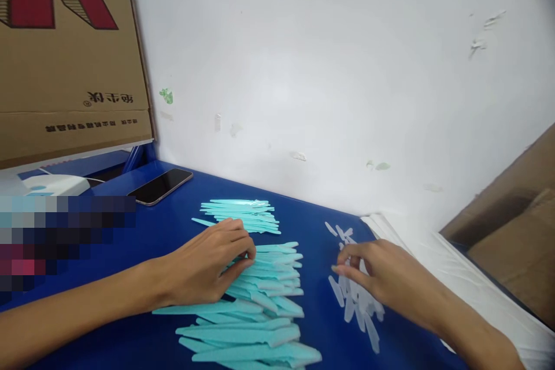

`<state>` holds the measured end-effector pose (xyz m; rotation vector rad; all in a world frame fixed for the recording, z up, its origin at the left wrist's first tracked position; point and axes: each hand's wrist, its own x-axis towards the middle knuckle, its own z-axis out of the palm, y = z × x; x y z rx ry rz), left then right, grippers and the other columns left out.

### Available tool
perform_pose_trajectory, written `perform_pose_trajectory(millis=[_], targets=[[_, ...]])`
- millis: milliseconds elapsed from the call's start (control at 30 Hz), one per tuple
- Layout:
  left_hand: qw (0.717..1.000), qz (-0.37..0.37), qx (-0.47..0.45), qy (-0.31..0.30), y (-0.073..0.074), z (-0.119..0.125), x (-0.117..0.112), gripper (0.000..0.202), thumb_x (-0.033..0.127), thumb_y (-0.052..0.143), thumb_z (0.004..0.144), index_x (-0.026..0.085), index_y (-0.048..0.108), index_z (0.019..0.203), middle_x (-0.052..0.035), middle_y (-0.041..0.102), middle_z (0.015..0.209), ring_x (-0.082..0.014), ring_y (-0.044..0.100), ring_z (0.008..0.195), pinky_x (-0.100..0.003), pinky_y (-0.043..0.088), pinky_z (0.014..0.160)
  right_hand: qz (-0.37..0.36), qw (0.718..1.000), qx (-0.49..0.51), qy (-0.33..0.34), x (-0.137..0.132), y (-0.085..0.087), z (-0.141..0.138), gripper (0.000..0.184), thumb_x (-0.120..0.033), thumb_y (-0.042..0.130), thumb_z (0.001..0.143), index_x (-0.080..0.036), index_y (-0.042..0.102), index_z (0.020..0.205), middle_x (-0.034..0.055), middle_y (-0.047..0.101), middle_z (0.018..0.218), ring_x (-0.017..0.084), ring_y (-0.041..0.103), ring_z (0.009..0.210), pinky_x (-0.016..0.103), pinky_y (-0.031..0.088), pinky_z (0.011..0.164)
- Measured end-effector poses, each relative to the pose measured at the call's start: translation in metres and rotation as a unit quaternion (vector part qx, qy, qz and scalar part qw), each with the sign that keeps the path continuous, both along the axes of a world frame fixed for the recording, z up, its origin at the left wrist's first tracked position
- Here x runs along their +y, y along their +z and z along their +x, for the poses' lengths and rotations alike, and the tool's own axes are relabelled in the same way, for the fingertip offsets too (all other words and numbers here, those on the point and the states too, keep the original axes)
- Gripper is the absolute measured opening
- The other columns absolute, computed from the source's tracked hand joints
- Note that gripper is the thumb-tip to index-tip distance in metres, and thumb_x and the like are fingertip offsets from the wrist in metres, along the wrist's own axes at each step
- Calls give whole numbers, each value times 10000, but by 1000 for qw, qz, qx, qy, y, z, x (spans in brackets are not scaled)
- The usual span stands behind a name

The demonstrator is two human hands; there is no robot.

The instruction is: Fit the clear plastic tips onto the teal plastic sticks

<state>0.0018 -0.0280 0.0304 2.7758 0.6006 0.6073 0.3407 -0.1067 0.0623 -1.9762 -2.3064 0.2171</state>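
My left hand (212, 263) rests on a spread of turquoise plastic strips (260, 306) on the blue table (173, 225), its fingers curled and pinching the top strips. A smaller stack of the same turquoise strips (243, 214) lies just beyond it. My right hand (377, 277) hovers over a scatter of small clear plastic pieces (355, 306), fingertips drawn together as if pinching one; what it grips is too small to make out.
A phone (159, 186) lies at the back left of the table. A cardboard box (69, 52) leans against the white wall at left. White sheets (437, 260) and another brown box (511, 225) sit at right. A blurred patch covers the left edge.
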Motion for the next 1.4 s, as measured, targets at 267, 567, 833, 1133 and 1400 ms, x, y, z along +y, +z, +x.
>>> perform_pose_trajectory(millis=[267, 567, 833, 1133, 1400], targets=[[999, 45, -1, 5, -3, 0, 7, 175, 176, 478, 1033, 184, 641, 972, -54, 629, 932, -197, 533, 834, -336, 450, 811, -36, 997, 69, 29, -3, -21, -1, 37, -314, 704, 897, -290, 728, 881, -17, 756, 821, 199, 709, 737, 271, 429, 597], [970, 197, 103, 95, 6, -19, 41, 64, 201, 638, 961, 183, 699, 969, -60, 652, 939, -237, 594, 898, -434, 455, 986, 81, 990, 39, 113, 2, -27, -19, 106, -181, 654, 962, -258, 688, 896, -34, 735, 853, 164, 706, 696, 265, 441, 598], [956, 226, 146, 113, -4, -15, 40, 38, 161, 654, 947, 162, 669, 912, -70, 646, 902, -241, 599, 867, -382, 475, 895, 159, 971, -72, 162, 5, -36, -32, 197, -54, 572, 960, -228, 638, 897, -20, 679, 793, 182, 663, 685, 286, 378, 554], [945, 264, 166, 99, -8, -18, 47, 216, 33, 463, 988, 168, 608, 902, -66, 617, 869, -229, 552, 807, -350, 436, 816, 206, 966, -23, 154, 7, -40, -31, 200, -80, 425, 1021, -236, 545, 985, -43, 650, 723, 138, 627, 542, 242, 371, 511], [963, 255, 59, 62, -1, -10, 35, 204, 161, 407, 1075, 192, 603, 1029, -27, 626, 859, -179, 553, 754, -304, 401, 750, 284, 948, 14, 145, 3, -37, -41, 253, -216, 408, 1075, -246, 598, 1239, 52, 739, 965, 191, 746, 740, 256, 525, 594]])
